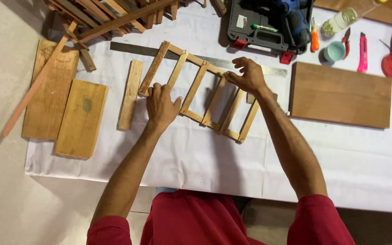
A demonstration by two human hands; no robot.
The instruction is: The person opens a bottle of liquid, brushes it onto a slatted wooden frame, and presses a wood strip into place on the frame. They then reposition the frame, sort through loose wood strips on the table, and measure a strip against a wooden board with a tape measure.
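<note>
From above, a ladder-like wooden frame (196,90) lies slanted on the white cloth (205,159). The left hand (161,105) presses flat, fingers open, on its near rail; the right hand (249,75) pinches the far rail beside a steel ruler (128,47).

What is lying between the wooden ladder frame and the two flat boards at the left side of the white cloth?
In the head view, one loose wooden slat lies between the ladder frame and the flat boards, on the white cloth.

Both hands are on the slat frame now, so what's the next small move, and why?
Probably press the right hand down on the top rail. The frame lies skewed across the ruler, and the left hand already pins its lower rail.
</note>
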